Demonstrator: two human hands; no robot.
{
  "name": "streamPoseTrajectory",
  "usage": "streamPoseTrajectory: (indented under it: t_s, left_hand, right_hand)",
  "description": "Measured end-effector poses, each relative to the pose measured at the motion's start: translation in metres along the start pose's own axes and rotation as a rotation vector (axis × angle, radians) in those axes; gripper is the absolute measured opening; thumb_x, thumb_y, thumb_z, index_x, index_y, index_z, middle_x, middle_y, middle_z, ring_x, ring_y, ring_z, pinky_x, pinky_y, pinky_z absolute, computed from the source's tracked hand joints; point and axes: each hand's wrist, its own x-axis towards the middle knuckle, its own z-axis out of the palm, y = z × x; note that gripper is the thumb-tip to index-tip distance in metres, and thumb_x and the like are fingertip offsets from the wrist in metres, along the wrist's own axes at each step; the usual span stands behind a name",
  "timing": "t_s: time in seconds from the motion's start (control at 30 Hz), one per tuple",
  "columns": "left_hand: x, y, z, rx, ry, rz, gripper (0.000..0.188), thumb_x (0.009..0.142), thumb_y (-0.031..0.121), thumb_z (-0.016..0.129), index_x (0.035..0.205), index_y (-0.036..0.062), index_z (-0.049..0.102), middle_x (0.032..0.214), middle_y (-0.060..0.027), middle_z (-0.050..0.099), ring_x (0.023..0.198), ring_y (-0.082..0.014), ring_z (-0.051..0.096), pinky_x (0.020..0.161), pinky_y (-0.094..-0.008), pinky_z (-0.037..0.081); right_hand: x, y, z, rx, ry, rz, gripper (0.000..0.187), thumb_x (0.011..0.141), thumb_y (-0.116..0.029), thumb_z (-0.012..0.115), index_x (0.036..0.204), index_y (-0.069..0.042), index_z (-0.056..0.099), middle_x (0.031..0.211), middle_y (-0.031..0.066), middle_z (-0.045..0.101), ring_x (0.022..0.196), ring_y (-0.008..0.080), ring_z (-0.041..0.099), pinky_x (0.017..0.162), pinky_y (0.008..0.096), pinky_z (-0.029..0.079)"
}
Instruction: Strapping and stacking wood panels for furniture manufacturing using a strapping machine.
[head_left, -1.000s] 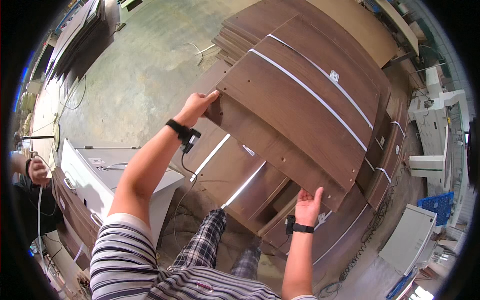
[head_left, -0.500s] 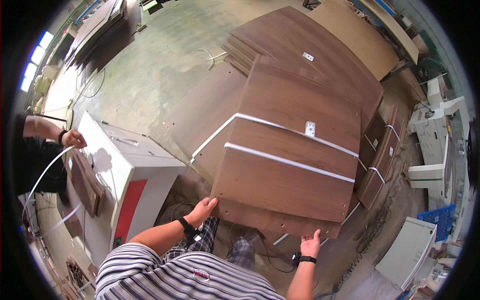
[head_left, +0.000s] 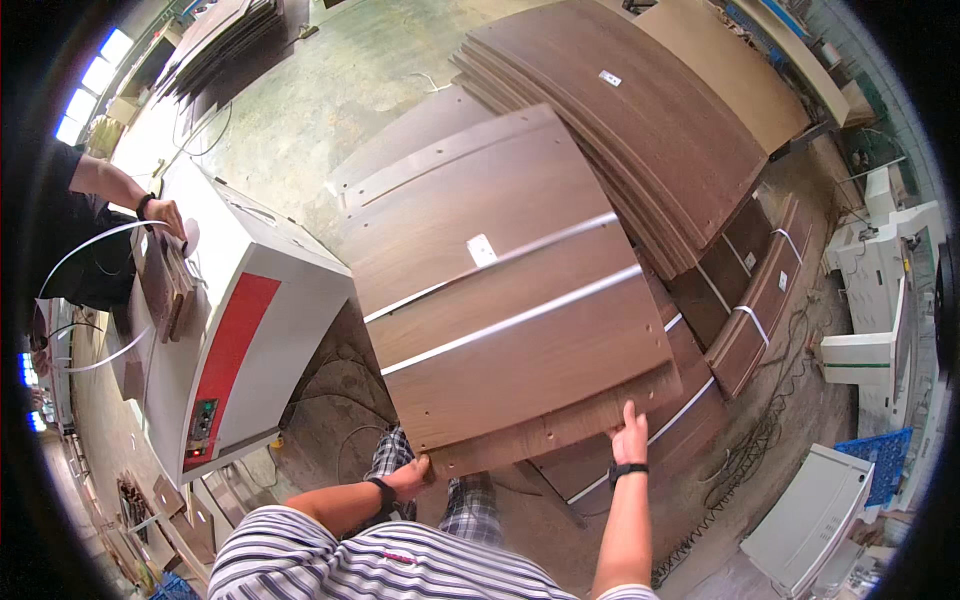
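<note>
A strapped bundle of brown wood-grain boards (head_left: 520, 370) is held in front of me, two pale straps across it and a white label on top. My left hand (head_left: 410, 478) is closed on its near left corner, thumb on the top face. My right hand (head_left: 629, 440) grips the near edge toward the right corner, its fingers partly hidden beneath. The lowest board juts out toward me, showing a row of small holes. Behind and to the right lies a stack of larger brown panels (head_left: 640, 110). Another strapped bundle (head_left: 690, 400) lies low under the right side.
At left stands a white strapping machine (head_left: 300, 300) with a red panel. A co-worker's hand (head_left: 165, 215) rests by small boards (head_left: 165, 290) on it, near a looped white strap. Narrow strapped boards (head_left: 755, 310), coiled cable (head_left: 735, 465) and a grey cabinet (head_left: 805, 520) are at right.
The bundle in my hands has swung left and turned, uncovering more of the panel stack behind it. My left hand has come lower. The co-worker's hand has moved down onto the small boards.
</note>
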Motion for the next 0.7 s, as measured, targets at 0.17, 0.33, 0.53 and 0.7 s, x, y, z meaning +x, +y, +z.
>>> streamPoseTrajectory:
  t_s: [0.17,0.33,0.53,0.7]
  left_hand:
    - [0.012,0.127,0.055,-0.78,0.038,-0.341,0.033,0.097,0.019,0.032,0.119,-0.0041,0.039,0.122,-0.0223,0.048,0.115,-0.0317,0.047,0.095,-0.0375,0.04]
    - [0.047,0.105,0.04,-0.514,0.143,-0.256,0.042,0.099,0.033,0.03,0.124,0.0016,0.042,0.114,-0.0086,0.054,0.104,-0.0197,0.053,0.087,-0.0342,0.045]
    - [0.1,0.168,0.057,-0.768,-0.077,-0.322,0.03,0.096,0.034,0.043,0.104,0.0052,0.05,0.096,-0.0035,0.053,0.085,-0.0154,0.052,0.081,-0.0314,0.046]
    - [0.141,0.22,0.0,-1.082,0.413,-0.252,0.04,0.089,0.035,0.058,0.122,0.0164,0.046,0.082,-0.0009,0.055,0.075,-0.0203,0.055,0.062,-0.0348,0.046]
  right_hand:
    - [0.054,-0.006,-0.015,-0.317,0.182,0.021,0.038,0.091,-0.036,0.055,0.098,0.0,0.047,0.096,0.0141,0.059,0.086,0.0251,0.062,0.072,0.0475,0.053]
    - [0.065,0.013,0.018,-0.747,0.146,0.11,0.047,0.088,-0.043,0.054,0.086,0.004,0.051,0.069,0.0151,0.061,0.05,0.0222,0.063,0.042,0.0307,0.053]
    - [0.073,0.035,0.058,-0.877,0.172,0.09,0.052,0.087,-0.048,0.054,0.077,0.003,0.049,0.058,0.0144,0.058,0.043,0.0205,0.059,0.035,0.0292,0.047]
    - [0.089,0.022,0.041,-0.71,0.132,0.146,0.042,0.093,-0.044,0.043,0.089,-0.002,0.045,0.064,0.0155,0.059,0.049,0.0207,0.061,0.041,0.03,0.051]
